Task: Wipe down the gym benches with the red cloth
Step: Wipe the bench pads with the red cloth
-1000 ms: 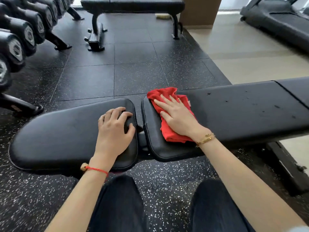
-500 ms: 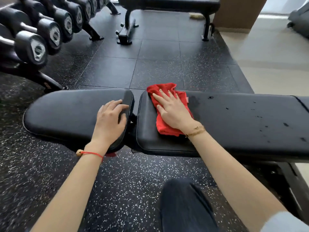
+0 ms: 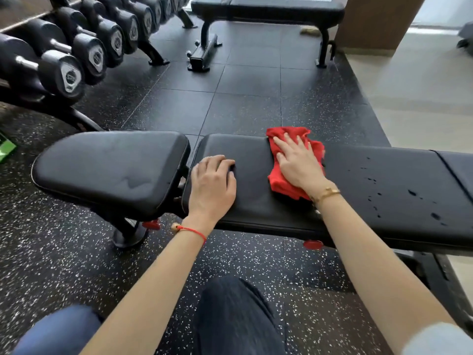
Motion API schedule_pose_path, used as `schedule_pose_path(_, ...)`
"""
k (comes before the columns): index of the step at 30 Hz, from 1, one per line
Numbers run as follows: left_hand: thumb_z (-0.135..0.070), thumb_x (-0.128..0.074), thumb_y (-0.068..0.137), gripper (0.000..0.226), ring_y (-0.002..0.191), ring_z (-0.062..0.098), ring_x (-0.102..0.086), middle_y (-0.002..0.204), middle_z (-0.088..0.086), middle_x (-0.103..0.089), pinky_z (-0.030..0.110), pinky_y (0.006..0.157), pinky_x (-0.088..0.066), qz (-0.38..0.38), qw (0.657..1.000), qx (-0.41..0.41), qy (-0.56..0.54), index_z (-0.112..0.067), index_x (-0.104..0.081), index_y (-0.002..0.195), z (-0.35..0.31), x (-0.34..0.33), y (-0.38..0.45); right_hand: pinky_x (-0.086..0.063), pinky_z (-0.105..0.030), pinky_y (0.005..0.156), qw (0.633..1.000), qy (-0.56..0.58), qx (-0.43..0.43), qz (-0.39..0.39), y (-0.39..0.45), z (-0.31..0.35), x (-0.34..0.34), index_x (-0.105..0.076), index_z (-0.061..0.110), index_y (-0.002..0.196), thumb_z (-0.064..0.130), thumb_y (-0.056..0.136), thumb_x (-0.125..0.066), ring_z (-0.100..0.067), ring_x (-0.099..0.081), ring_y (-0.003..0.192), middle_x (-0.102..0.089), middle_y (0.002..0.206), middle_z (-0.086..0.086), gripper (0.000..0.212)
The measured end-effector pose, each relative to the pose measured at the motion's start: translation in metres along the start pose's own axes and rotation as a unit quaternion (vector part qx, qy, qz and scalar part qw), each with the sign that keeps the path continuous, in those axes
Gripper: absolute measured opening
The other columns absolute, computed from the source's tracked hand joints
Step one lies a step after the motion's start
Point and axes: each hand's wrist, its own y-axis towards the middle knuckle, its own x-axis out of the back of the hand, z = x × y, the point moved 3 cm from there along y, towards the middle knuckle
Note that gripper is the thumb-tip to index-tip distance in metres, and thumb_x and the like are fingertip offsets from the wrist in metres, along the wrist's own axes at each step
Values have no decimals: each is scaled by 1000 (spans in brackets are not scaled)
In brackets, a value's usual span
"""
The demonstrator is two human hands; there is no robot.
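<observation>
Red cloth pressed flat on the black padded gym bench.

The crumpled red cloth (image 3: pixel 294 162) lies on the long back pad of the black vinyl worktop (image 3: pixel 358 198), near its far edge, under the right hand (image 3: pixel 298 163), whose straight, spread fingers press it down without gripping. Dark wet spots (image 3: pixel 409 193) dot the pad to the right. The left hand (image 3: pixel 212 183) rests on the same pad's left end, fingers loosely bent and grasping nothing, beside the separate seat pad (image 3: pixel 112 170). A rack of black dumbbells (image 3: pixel 76 57) and a second black bench (image 3: pixel 268 8) stand beyond on the speckled rubber floor (image 3: pixel 64 265).
</observation>
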Motion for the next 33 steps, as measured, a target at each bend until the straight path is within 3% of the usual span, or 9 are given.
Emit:
schedule_pose_path(4,-23,-53,92,31,129,22,-46,133,-3,-58,41,109,-32,-5,1000,10,23,-23,-63,121,3,-2,1,3,-41,122,996,18,82,22,-8,23,-12,-26,29,151,27,101,-35,-27,-5,150,-13,162,0,51)
schedule_pose_path(9,-20,-54,93,34,130,22,-46,135,-1,-58,41,111,-32,-7,1000,5,24,-22,-63,125,3,-1,-2,4,-33,120,989,44,140,18,-53,1,-7,-30,35,148,27,99,-41,-19,-7,150,-18,160,8,52)
schedule_pose_path(14,-21,-51,93,34,130,22,-46,135,-2,-58,41,113,-31,-15,999,13,44,-22,-62,126,-1,-3,-4,4,-37,122,996,42,79,21,-27,-37,5,-29,34,149,27,99,-39,-21,-7,150,-16,161,6,51)
schedule_pose_path(17,-21,-51,92,34,130,22,-47,134,-2,-59,42,113,-32,-18,999,20,47,-22,-63,124,-2,-3,-3,3,-41,122,999,24,41,19,8,-26,5,-27,31,150,27,100,-36,-25,-7,150,-14,162,0,51)
schedule_pose_path(24,-21,-54,90,34,129,20,-48,133,-4,-60,43,110,-35,-22,999,19,43,-23,-64,122,0,-3,-3,2,-39,122,989,44,141,17,-28,42,-18,-27,32,150,27,98,-39,-23,-7,150,-15,161,5,53)
schedule_pose_path(28,-21,-54,91,35,130,21,-48,134,-3,-60,44,112,-34,-22,999,10,35,-23,-64,124,4,-5,-4,0,-36,122,986,56,155,16,-63,18,-10,-31,36,148,28,97,-44,-18,-10,150,-19,160,10,53)
schedule_pose_path(33,-23,-51,92,35,130,20,-47,134,-3,-60,44,112,-35,-25,999,7,38,-23,-63,125,5,-5,-4,2,-34,122,992,80,99,25,-53,-25,10,-34,38,146,32,94,-52,-17,-10,149,-20,159,11,56)
